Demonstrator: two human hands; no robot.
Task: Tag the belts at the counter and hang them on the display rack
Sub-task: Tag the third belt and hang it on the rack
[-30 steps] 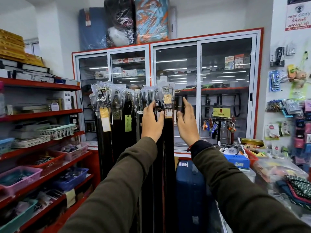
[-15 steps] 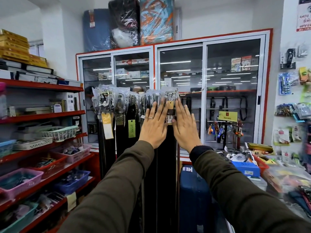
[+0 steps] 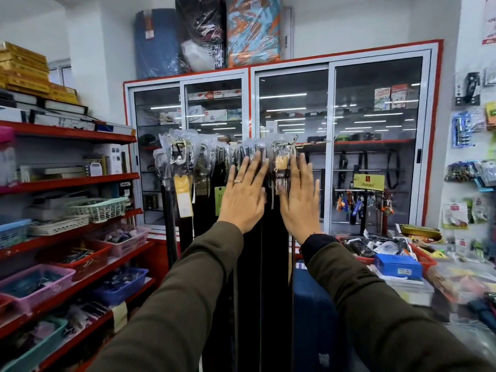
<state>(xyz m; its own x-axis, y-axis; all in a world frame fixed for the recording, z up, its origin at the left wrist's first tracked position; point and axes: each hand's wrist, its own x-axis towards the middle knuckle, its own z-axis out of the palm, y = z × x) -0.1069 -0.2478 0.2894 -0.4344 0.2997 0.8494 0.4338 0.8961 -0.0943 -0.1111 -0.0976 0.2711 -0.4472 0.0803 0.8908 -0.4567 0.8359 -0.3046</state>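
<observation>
Several dark belts (image 3: 271,251) hang straight down from a display rack (image 3: 314,142), their buckles wrapped in clear plastic. Yellow and green tags (image 3: 183,196) dangle from some. The rightmost belt (image 3: 280,167) carries a small yellow tag under its buckle. My left hand (image 3: 243,196) is flat and spread against the belts just left of it, a ring on one finger. Just right of that belt, my right hand (image 3: 300,197) is flat too, fingers apart. Neither hand grips anything.
Red shelves (image 3: 80,232) with baskets of small goods line the left. A glass-door cabinet (image 3: 292,130) stands behind the belts. A blue suitcase (image 3: 314,312) sits below right. A cluttered counter (image 3: 402,253) with a blue box is at the right.
One second ago both hands were at the buckle of the rightmost belt. They have opened flat and now rest spread against the hanging belts, slightly further apart.
</observation>
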